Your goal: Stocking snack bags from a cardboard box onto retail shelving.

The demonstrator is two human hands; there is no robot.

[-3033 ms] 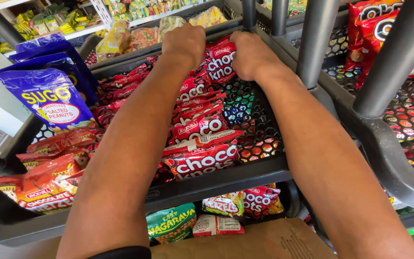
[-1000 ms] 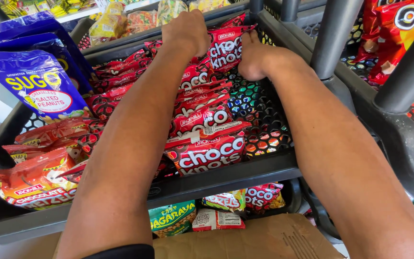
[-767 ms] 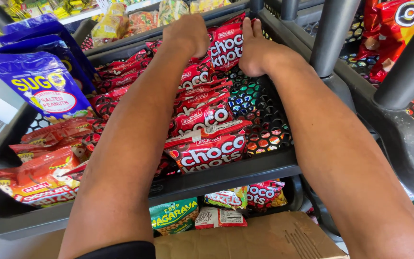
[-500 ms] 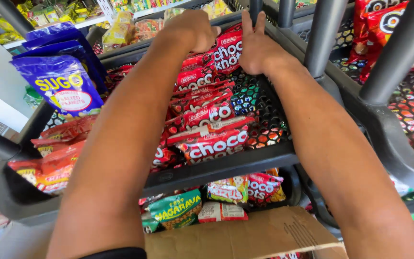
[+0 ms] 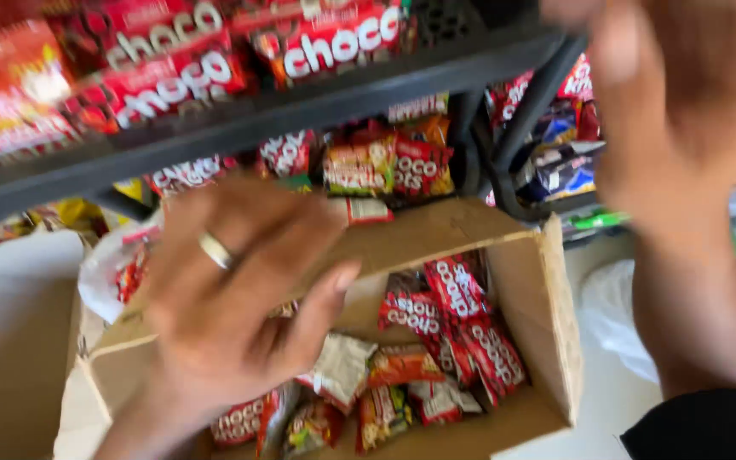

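Here the left hand [image 5: 223, 315] hovers empty, fingers loosely spread, just above the open cardboard box [image 5: 547, 324] of red snack packets [image 5: 462, 324] under the dark shelf [image 5: 240, 119], while the blurred right hand [image 5: 683, 111], raised beside it, seems open and holds nothing.

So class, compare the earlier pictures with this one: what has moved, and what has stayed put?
Both hands have come off the red snack packets on the shelf. The left hand is now spread, empty, over the open cardboard box of packets below; the right hand is raised, blurred, apparently empty. The view has dropped towards the box. The red snack packets remain on the shelf.
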